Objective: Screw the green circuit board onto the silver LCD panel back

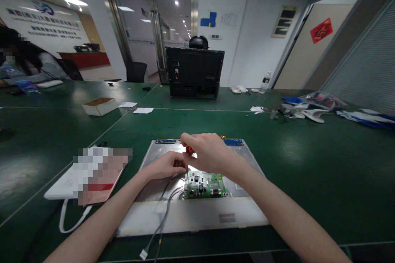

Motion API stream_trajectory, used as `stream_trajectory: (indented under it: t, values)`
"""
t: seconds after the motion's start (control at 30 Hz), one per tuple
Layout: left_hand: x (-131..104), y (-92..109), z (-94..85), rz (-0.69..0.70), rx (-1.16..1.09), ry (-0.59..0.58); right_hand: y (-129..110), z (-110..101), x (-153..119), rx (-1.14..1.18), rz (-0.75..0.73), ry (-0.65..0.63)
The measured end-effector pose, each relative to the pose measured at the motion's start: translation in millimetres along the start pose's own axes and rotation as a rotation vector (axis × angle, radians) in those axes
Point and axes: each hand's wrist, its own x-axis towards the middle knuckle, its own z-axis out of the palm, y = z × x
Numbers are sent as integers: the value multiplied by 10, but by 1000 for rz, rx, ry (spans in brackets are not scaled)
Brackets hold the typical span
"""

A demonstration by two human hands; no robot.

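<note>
A green circuit board [205, 185] lies on the metal back of a flat display panel [191, 215] in front of me. My right hand [208, 152] is wrapped round the red and black handle of a screwdriver [189, 150], above the board's upper left corner. Close beside it, my left hand [168, 165] has its fingers pinched together at that corner; what they hold, if anything, is hidden. Thin dark cables [168, 207] run from the board's left side over the panel's front edge to a white plug [144, 253]. A blue strip board [233, 142] lines the panel's far edge.
Left of the panel lie a white device [61, 185] and a pink phone-like slab [105, 189] with a white cable [63, 218]. Farther off are an open box [100, 106], a black monitor housing [195, 73], a bottle [265, 83] and bagged items [322, 100]. A person [27, 61] sits far left.
</note>
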Motion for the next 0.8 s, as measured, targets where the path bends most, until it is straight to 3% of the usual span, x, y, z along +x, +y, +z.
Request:
stream_trajectory:
  t: [0.37,0.8]
  values:
    - [-4,27,7,-14,-36,-9,50,24,4,-84,5,2]
    - [-23,80,-7,8,-23,-3,13,6,-6,31,-46,-7]
